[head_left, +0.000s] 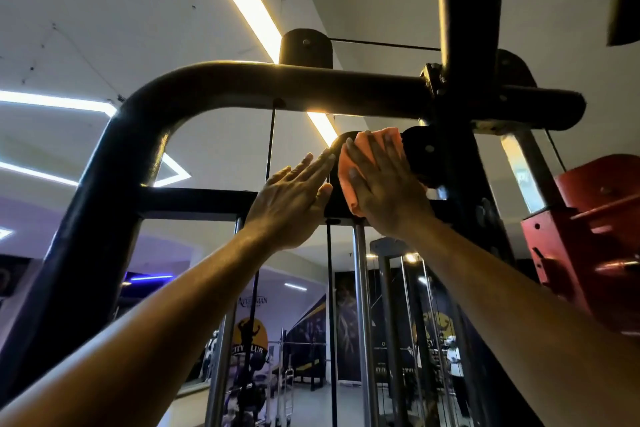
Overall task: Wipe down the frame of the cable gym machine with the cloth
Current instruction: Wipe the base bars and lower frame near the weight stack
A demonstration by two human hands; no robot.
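Cloth [367,163], a single orange one, sits pressed under the flat, straight fingers of the right hand [384,184] against a black pulley housing [341,149] high on the frame [214,83], just beneath the curved top tube. Nothing curls around the fabric; it stays up only by palm pressure. Beside that press, the left hand [294,199] lies flat against the same housing, fingers straight and holding nothing.

Risk here, as I judge it: if pressure eases at this overhead reach, the cloth could slip and drop. Just left of the press runs a thin cable [270,146], and fabric or fingertips dragged that way might snag on it.

Count: one cloth, two hands, two chrome guide rods [362,288] below the press.
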